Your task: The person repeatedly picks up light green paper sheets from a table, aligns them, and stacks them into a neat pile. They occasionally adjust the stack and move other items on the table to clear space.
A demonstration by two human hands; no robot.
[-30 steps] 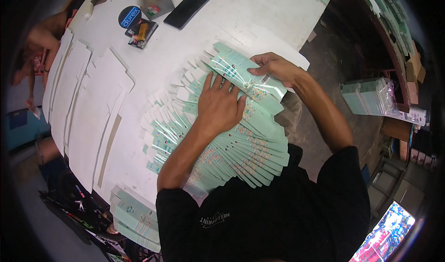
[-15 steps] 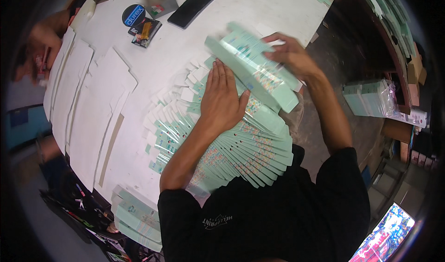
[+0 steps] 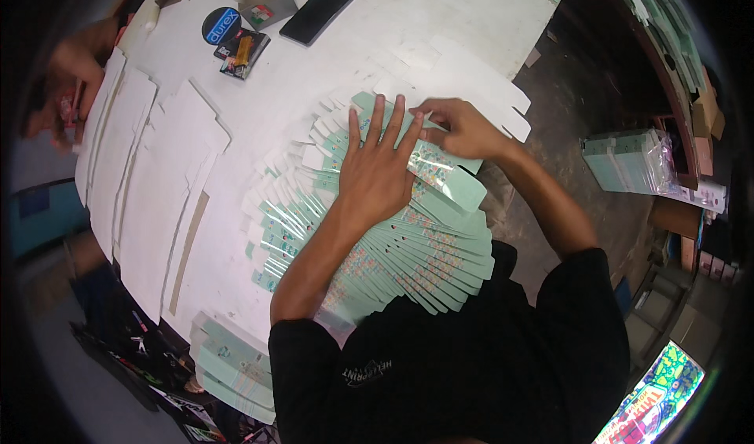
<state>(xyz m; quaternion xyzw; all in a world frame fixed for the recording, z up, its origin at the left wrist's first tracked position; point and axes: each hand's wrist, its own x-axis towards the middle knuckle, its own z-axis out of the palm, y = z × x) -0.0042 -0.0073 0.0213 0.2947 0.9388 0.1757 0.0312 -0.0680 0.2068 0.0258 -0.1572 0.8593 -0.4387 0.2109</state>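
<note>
A fan of flat mint-green printed cartons (image 3: 424,244) lies overlapped on the white table, in front of my body. My left hand (image 3: 378,178) rests flat on the upper part of the fan, its fingers spread over the topmost carton (image 3: 455,183). Right beside it, my right hand (image 3: 463,130) has its fingers curled in, thumb and forefinger pinched at that carton's upper edge; the exact grip is partly hidden. White carton blanks (image 3: 483,86) with cut tabs lie beyond my right hand, plain side up.
White boards (image 3: 149,153) are stacked on the table's left. A phone (image 3: 320,12), a round black tin (image 3: 221,26) and a small box (image 3: 245,53) sit at the back. Another person's hand (image 3: 75,75) shows far left. Bundled cartons (image 3: 628,161) stand right, off the table.
The carton that my right hand held raised and tilted is down on the fan. My right hand has moved left and lower, towards my left hand, whose fingers have spread apart.
</note>
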